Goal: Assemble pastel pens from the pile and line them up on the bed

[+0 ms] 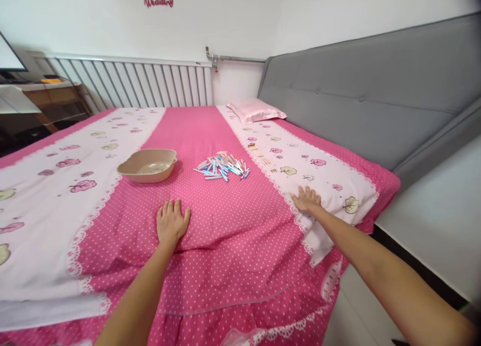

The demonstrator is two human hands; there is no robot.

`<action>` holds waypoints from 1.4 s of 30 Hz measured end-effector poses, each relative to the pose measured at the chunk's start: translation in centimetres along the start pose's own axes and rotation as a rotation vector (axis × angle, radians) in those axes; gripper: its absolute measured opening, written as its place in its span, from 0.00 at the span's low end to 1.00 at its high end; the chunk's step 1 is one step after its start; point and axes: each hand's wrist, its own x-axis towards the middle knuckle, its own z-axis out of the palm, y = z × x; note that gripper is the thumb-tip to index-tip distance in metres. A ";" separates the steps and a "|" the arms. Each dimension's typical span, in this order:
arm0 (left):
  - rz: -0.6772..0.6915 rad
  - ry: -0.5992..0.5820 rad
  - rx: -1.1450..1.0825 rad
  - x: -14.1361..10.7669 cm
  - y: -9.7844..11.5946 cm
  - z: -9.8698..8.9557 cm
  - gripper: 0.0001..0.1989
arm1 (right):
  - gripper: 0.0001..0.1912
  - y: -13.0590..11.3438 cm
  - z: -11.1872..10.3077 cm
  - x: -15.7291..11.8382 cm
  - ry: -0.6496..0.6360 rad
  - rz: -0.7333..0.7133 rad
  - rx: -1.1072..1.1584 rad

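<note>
My left hand [172, 220] lies flat on the pink dotted bedspread [233, 220], fingers spread, holding nothing. Off to the right, my right hand [307, 200] rests on the white printed stripe of the cover with its fingers apart and nothing in them. Beyond my left hand sits a beige plastic basin [148, 174], with no contents that I can make out. A loose heap of blue, white and pink pens [224, 165] lies in the middle of the bed. To the right of it, several slim yellowish and pinkish sticks [259, 154] lie in a row; their kind is unclear.
A pink satin pillow [255, 110] lies at the far right by the grey padded headboard [361, 95]. Behind the bed stands a white radiator [139, 82] with a pipe. A desk [56, 93] with a monitor [10, 57] is at the far left.
</note>
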 end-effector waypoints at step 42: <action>-0.002 0.041 -0.022 -0.2 0.3 0.1 0.31 | 0.39 -0.1 0.0 0.0 -0.033 0.030 -0.045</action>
